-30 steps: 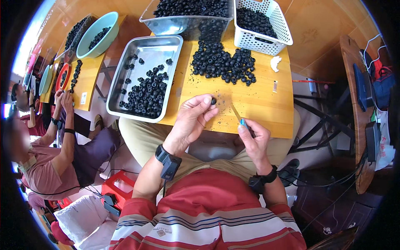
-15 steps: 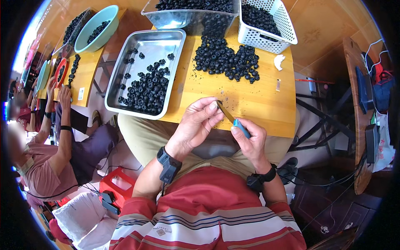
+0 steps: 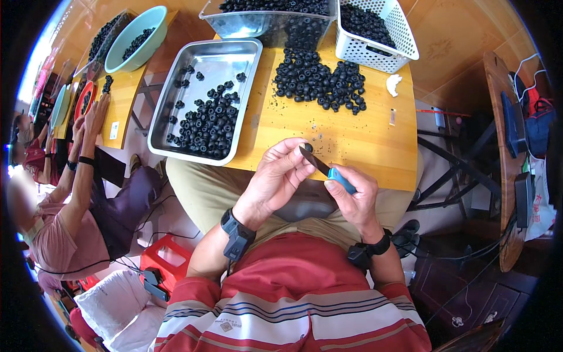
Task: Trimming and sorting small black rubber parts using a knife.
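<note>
So the left hand (image 3: pixel 275 176) has one small black ring-shaped piece (image 3: pixel 308 146) pinched at the fingertips, held up just over the near edge of the wooden table (image 3: pixel 352 141); the fingers are closed snug around it; the right hand (image 3: pixel 355 196) is wrapped around the blue handle of a small knife (image 3: pixel 328 168), thumb on top, with the dark blade angled up so its tip sits right at that piece

Looks to me like the working step itself, the blade going into or scraping the ring, not picking up or dropping off; can't tell whether the tip is actually inside the hole or just touching the rim, it's too small to see

Around it: a loose pile of the same black rings (image 3: pixel 319 85) lies further back on the table, well apart from the hands; a metal tray (image 3: pixel 176 100) to the left holds another batch; a white plastic basket (image 3: pixel 399 35) and a steel bin (image 3: pixel 258 23) at the far edge are full of more; a co-worker (image 3: pixel 70 199) sits off to the left at the next table with a teal bowl (image 3: pixel 138 35)

My guess for the next bit: a steady pinch and a short controlled push with the blade, kept away from the left thumb, since the piece is tiny and round and could easily pop out of the grip
</note>
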`<move>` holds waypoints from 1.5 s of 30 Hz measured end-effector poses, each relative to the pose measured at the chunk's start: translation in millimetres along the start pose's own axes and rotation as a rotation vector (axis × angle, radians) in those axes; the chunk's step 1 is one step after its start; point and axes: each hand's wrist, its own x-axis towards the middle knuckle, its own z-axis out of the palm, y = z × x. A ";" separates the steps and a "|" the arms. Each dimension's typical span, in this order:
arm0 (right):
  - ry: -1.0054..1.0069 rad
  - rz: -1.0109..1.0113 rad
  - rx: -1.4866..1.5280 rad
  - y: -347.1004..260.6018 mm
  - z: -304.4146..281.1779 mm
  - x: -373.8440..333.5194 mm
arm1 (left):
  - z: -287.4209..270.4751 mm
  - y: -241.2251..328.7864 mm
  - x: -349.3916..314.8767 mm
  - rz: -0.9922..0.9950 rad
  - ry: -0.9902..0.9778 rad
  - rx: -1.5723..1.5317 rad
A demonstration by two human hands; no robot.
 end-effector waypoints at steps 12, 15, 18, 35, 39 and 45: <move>0.021 0.001 -0.030 -3.8 -2.5 -3.8 | 0.0 -3.3 -4.3 -0.002 -0.017 -0.004; 0.017 0.001 -0.019 -3.0 -3.8 -4.7 | 1.1 -3.0 -5.7 -0.003 -0.070 -0.018; 0.026 -0.046 -0.043 -4.1 -5.0 -3.9 | 5.8 -2.0 -8.5 0.010 -0.009 0.042; -0.036 -0.061 0.054 -17.2 -6.2 6.7 | 20.5 7.0 -16.9 0.071 -0.046 0.060; -0.067 -0.058 0.019 -17.4 -8.2 5.9 | 17.6 5.5 -17.2 0.067 -0.043 0.057; -0.047 -0.065 -0.001 -16.0 -8.0 2.9 | 7.1 3.5 -18.1 0.062 -0.087 0.028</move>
